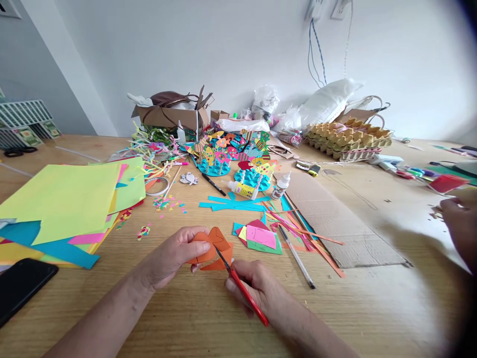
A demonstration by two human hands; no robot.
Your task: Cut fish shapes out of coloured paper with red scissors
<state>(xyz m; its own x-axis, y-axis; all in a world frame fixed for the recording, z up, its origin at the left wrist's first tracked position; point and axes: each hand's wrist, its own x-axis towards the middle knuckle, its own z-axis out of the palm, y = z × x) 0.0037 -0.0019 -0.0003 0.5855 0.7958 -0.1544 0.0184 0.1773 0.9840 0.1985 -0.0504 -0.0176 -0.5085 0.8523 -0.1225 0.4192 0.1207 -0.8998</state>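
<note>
A pale wooden tabletop (156,318) fills most of my view, its front edge out of frame at the bottom. Nearest me, at the left edge, a black phone (26,288) is partly cut off. In the lower centre, the orange paper (203,253) lies between the two hands: the left hand (179,253) pinches it from the left, thumb on top and other fingers mostly hidden beneath, while the right hand (257,283), just below and to its right, is closed around red-handled scissors (248,296). I can't make out how its fingers sit in the loops, nor how far apart the blades stand; they meet the paper, and one may be hidden by it. A drawn line shows on the orange, partly covered by the thumb. Just right of centre are layered paper pieces (263,238) with marks too small for me to read, and a pen (298,258). At the right edge, another person's hand (460,228) is blurred and cut off; I can't tell what it holds. Farther up, two glue bottles (244,190) stand before colourful paper fish (223,154) that overlap too much to count. At upper right, egg cartons (346,139) partly hide a bag behind them.
</note>
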